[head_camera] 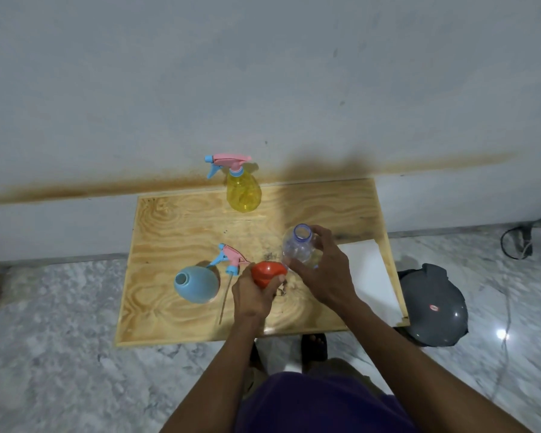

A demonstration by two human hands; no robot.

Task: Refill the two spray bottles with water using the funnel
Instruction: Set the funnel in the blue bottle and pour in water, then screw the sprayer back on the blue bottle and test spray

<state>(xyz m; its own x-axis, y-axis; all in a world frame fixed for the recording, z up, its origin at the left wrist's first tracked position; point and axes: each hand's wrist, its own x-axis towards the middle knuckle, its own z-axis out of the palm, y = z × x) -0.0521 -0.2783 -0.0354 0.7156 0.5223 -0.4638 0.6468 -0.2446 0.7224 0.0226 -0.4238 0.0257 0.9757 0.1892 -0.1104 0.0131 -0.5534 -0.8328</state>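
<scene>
The left hand (253, 295) is gripping the red funnel (267, 273) beside the open blue bottle (195, 284); the right hand's (324, 270) fingers (297, 270) are wrapping the clear bottle (299, 246).

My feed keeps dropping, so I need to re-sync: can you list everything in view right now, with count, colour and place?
Wooden plywood table: 1, light brown, against the wall.
Yellow plastic spray bottle: 1, pink-and-blue trigger head on, table's far edge.
Blue round bottle: 1, open neck, table's near left.
Pink-and-blue trigger head: 1, lying with its tube beside the blue bottle.
Orange plastic funnel: 1, in the left hand.
Clear plastic water bottle: 1, uncapped, in the right hand.
White sheet: 1, table's right side.
Grey rounded object: 1, on the floor, right.
Black cable: 1, floor, far right.
Left hand: grips funnel.
Right hand: grips bottle.
</scene>
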